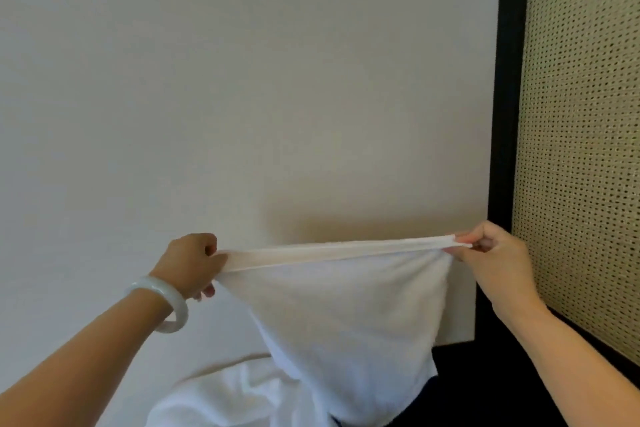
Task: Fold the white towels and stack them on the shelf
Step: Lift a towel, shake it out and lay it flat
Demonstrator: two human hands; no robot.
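Up against the plain beige wall [242, 97], a white towel [346, 305] hangs stretched out in the air between both hands. Left hand [192, 262] has a clenched grip on one end of the top edge, with a pale bangle [166, 302] on that wrist. Right hand [491, 253] pinches the other end, close to a woven cane panel [581, 149] with a black frame [505, 114]. More white fabric [221, 399] sits bunched up underneath.
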